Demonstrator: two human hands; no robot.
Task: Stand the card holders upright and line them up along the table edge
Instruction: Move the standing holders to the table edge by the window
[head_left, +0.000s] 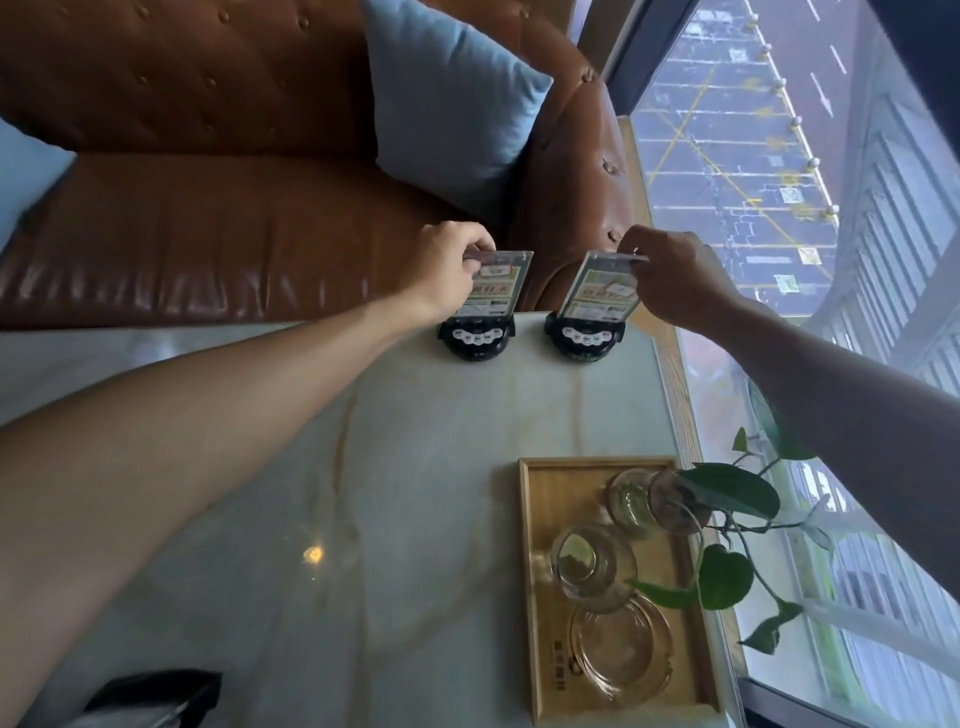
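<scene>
Already both card holders stand upright at the far edge of the marble table (415, 467), side by side with a small gap, black bases on the tabletop and clear panels rising toward the leather sofa (208, 234). Left card holder (496, 291) lies just right of the left hand (447, 265), which pinches its top corner; right card holder (592, 296) lies just left of the right hand (670, 275), pinching likewise. Squaring the bases to the edge seems to remain

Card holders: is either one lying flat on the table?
No, the left holder and right holder both stand upright on their black bases at the table's far edge, each held at the top by a hand.
</scene>
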